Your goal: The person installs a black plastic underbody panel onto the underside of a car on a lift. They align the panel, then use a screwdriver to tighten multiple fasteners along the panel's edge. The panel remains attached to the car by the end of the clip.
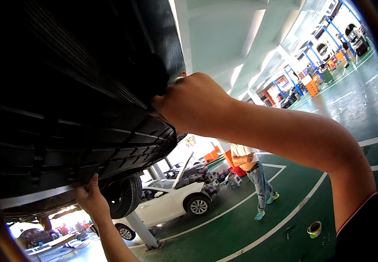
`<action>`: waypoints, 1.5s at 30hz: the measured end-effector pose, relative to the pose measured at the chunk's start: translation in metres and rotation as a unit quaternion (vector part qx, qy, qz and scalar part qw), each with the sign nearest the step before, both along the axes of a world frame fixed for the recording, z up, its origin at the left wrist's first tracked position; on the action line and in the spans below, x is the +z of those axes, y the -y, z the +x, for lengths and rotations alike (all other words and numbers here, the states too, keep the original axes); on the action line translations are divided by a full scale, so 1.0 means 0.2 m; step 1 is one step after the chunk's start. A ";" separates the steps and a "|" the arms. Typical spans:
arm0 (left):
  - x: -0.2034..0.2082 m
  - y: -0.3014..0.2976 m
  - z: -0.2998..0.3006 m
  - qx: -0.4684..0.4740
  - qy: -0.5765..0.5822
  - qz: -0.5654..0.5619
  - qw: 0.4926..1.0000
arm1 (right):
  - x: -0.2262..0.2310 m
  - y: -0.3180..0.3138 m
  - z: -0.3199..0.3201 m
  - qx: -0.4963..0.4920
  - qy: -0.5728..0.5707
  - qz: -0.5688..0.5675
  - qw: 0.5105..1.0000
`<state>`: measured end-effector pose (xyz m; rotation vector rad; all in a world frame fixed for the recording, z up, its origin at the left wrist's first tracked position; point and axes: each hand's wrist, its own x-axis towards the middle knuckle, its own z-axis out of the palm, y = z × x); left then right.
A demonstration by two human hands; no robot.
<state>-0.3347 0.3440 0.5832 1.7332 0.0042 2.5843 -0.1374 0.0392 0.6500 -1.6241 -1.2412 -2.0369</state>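
Observation:
Overhead and to the left is the ribbed black underbody panel of a raised car. My left hand is at the panel's lower edge, with the thumb up against its dark face and the other fingers mostly hidden. My right hand is closed at the car's right-hand edge, by the dark painted bodywork. Its fingertips go into deep shadow, so what they grip does not show. A tyre of the raised car hangs just beyond my left hand.
A white car with its front end opened up stands beyond a grey lift post. A person in jeans is on the green floor. An open tin sits at lower right. Blue lift posts stand far right.

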 end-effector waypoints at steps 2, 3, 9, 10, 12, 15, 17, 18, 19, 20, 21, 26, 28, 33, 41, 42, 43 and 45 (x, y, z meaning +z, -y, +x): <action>-0.03 0.06 0.00 0.002 0.020 -0.021 1.000 | -0.02 0.02 0.01 0.024 -0.016 -0.003 1.000; -0.03 0.08 0.01 0.000 0.030 -0.035 0.999 | -0.02 0.03 0.01 0.028 -0.017 -0.010 0.999; -0.03 0.30 0.07 0.056 0.016 -0.054 0.997 | 0.01 0.23 0.01 0.010 -0.041 -0.074 0.996; -0.03 0.38 0.10 0.067 0.026 -0.059 0.996 | 0.03 0.26 0.00 -0.008 -0.021 -0.066 0.998; 0.01 0.48 0.15 0.069 0.031 -0.060 0.995 | 0.05 0.37 0.00 -0.038 -0.010 -0.060 0.997; 0.06 0.57 0.13 0.072 0.014 -0.071 0.995 | 0.07 0.43 0.02 -0.053 0.011 -0.029 0.998; 0.08 0.62 0.10 0.064 -0.011 -0.095 0.993 | 0.08 0.46 0.02 -0.060 -0.012 -0.046 0.997; 0.10 0.66 0.10 0.059 -0.018 -0.092 0.994 | 0.09 0.49 0.02 -0.057 -0.014 -0.042 0.997; 0.11 0.67 0.11 0.068 -0.022 -0.086 0.994 | 0.10 0.52 0.02 -0.053 -0.017 -0.040 0.998; 0.10 0.66 0.12 0.078 -0.027 -0.081 0.993 | 0.10 0.52 0.04 -0.053 -0.046 -0.052 0.996; 0.13 0.69 0.13 0.081 -0.023 -0.063 0.994 | 0.11 0.56 0.04 -0.058 -0.067 -0.048 0.995; 0.25 0.97 0.14 0.074 -0.046 -0.047 0.995 | 0.15 0.80 0.10 0.017 -0.095 -0.061 0.994; 0.30 1.14 0.17 0.085 -0.041 -0.019 0.995 | 0.18 0.93 0.15 0.086 -0.085 -0.049 0.991; 0.36 1.58 0.37 0.046 -0.106 -0.082 0.990 | 0.18 1.37 0.34 0.312 0.004 0.024 0.950; 0.47 1.91 0.59 0.141 -0.129 -0.064 0.980 | 0.30 1.76 0.36 0.497 0.078 0.034 0.863; 0.48 1.89 0.61 0.144 -0.154 -0.098 0.973 | 0.30 1.76 0.36 0.498 0.105 0.039 0.860; 0.49 1.86 0.65 0.163 -0.177 -0.080 0.967 | 0.31 1.77 0.38 0.496 0.121 0.049 0.859; 0.51 1.82 0.73 0.193 -0.212 -0.044 0.957 | 0.34 1.78 0.43 0.486 0.143 0.070 0.860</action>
